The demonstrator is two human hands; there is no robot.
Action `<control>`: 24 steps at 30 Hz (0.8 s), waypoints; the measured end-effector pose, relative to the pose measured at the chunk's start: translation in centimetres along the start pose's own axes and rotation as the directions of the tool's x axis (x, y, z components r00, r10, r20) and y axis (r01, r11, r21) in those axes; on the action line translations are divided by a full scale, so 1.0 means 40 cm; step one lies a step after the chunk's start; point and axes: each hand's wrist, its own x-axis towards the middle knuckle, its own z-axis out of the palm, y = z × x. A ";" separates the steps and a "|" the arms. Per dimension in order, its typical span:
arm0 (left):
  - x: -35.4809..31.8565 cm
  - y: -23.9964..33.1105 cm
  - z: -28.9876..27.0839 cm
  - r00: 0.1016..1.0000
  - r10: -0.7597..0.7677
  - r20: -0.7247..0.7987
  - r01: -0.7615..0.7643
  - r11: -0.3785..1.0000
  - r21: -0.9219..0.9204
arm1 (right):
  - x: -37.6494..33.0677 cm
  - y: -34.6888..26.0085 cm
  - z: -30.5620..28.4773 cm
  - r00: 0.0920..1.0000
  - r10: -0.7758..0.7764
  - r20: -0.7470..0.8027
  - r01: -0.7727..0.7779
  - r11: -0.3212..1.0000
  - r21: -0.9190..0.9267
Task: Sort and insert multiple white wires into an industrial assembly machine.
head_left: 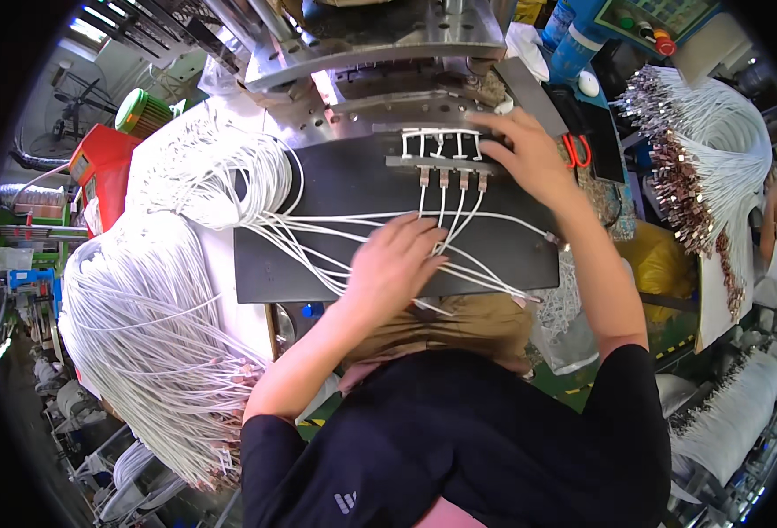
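Toward the far side of a black work board [318, 176], a metal bar [438, 162] holds a row of several white cables by their copper-coloured connectors [463, 179]. Just beyond the bar is a white moulded plastic strip [441, 143] with short branches. My right hand [529, 154] reaches to that strip's right end, thumb and forefinger apart; whether they touch it I cannot tell. My left hand [394, 264] lies palm down across the white cables [472, 257], fingers stretched out over them. The undersides of its fingers are hidden.
A metal press plate [371, 57] overhangs the board's far side. Coiled white cables [221, 172] and a big hanging bundle [142, 326] fill the left. Red-handled scissors [576, 150] lie right of my right hand. Another cable bundle [723, 141] stands far right.
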 end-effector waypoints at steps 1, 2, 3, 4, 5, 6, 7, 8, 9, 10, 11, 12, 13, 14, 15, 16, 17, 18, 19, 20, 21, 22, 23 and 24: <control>0.002 0.020 0.021 1.000 0.011 -0.002 -0.011 1.000 -0.018 | -0.024 -0.002 -0.029 0.989 0.013 0.148 -0.017 1.000 0.026; 0.008 0.028 0.032 1.000 0.007 -0.001 -0.007 1.000 -0.022 | -0.043 -0.003 -0.051 0.956 0.020 0.293 -0.038 0.998 0.053; 0.020 0.030 0.041 1.000 0.008 -0.028 -0.008 1.000 -0.017 | -0.052 -0.003 -0.063 0.902 0.025 0.430 -0.063 0.995 0.075; 0.032 0.027 0.048 0.998 0.006 -0.055 -0.007 1.000 -0.009 | -0.054 -0.002 -0.057 0.900 0.025 0.434 -0.064 0.995 0.075; 0.039 0.024 0.051 0.997 0.002 -0.081 -0.002 1.000 0.001 | -0.053 0.000 -0.043 0.915 0.022 0.403 -0.087 0.986 0.144; 0.050 0.016 0.052 0.997 -0.001 -0.080 0.001 1.000 0.002 | -0.043 0.008 -0.023 0.930 0.022 0.367 -0.106 0.972 0.211; 0.062 0.010 0.049 0.999 -0.042 -0.020 0.043 0.998 0.037 | -0.029 0.015 -0.002 0.943 0.023 0.332 -0.122 0.952 0.280; 0.063 0.006 0.041 0.994 -0.096 0.043 0.093 0.993 0.077 | -0.008 0.015 0.025 0.940 0.016 0.342 -0.123 0.948 0.294; 0.071 -0.001 0.033 0.984 -0.147 0.100 0.135 0.984 0.118 | 0.029 0.018 0.051 0.971 0.009 0.241 -0.092 0.938 0.336; 0.077 -0.014 0.028 0.981 -0.162 0.103 0.149 0.981 0.123 | 0.069 0.022 0.083 0.990 0.006 0.138 -0.058 0.925 0.375; 0.076 -0.035 0.020 0.979 -0.192 0.060 0.182 0.972 0.149 | 0.114 0.027 0.130 0.996 -0.015 0.085 -0.018 0.927 0.376; 0.083 -0.054 0.016 0.977 -0.213 0.018 0.208 0.964 0.167 | 0.158 0.037 0.168 0.999 -0.030 0.032 0.016 0.930 0.366; 0.100 -0.071 0.014 0.973 -0.228 -0.023 0.229 0.956 0.182 | 0.208 0.032 0.184 1.000 0.024 -0.008 -0.020 0.949 0.314; 0.132 -0.094 0.009 0.971 -0.221 -0.089 0.234 0.953 0.193 | 0.258 0.036 0.203 0.996 0.075 -0.050 -0.059 0.963 0.262; 0.190 -0.113 0.017 0.970 -0.194 -0.150 0.220 0.958 0.185 | 0.311 0.125 0.251 0.994 0.062 -0.092 -0.043 0.980 0.195; 0.239 -0.134 0.027 0.972 -0.160 -0.174 0.194 0.960 0.200 | 0.347 0.192 0.297 0.990 0.040 -0.132 -0.022 0.991 0.135; 0.272 -0.167 0.027 0.970 -0.141 -0.199 0.186 0.955 0.230 | 0.351 0.183 0.323 0.992 0.035 -0.124 -0.017 0.989 0.148; 0.304 -0.197 0.023 0.970 -0.148 -0.192 0.190 0.955 0.226 | 0.352 0.167 0.335 0.995 0.030 -0.092 -0.015 0.987 0.159; 0.329 -0.221 0.021 0.971 -0.151 -0.186 0.191 0.957 0.219 | 0.354 0.155 0.341 0.998 0.025 -0.063 -0.014 0.986 0.166; 0.357 -0.240 0.029 0.970 -0.149 -0.191 0.190 0.957 0.221 | 0.366 0.156 0.336 0.999 0.019 -0.043 -0.012 0.987 0.163; 0.372 -0.252 0.029 0.967 -0.239 -0.090 0.254 0.940 0.229 | 0.375 0.149 0.332 1.000 0.014 -0.020 -0.011 0.986 0.164; 0.385 -0.262 0.029 0.946 -0.325 0.010 0.313 0.919 0.241 | 0.383 0.143 0.324 1.000 0.010 0.002 -0.010 0.987 0.162; 0.395 -0.266 0.023 0.946 -0.324 0.009 0.312 0.920 0.238 | 0.385 0.140 0.314 1.000 0.008 0.026 -0.012 0.988 0.157; 0.406 -0.272 0.015 0.924 -0.379 0.055 0.367 0.917 0.157 | 0.387 0.139 0.303 0.999 0.008 0.050 -0.016 0.989 0.150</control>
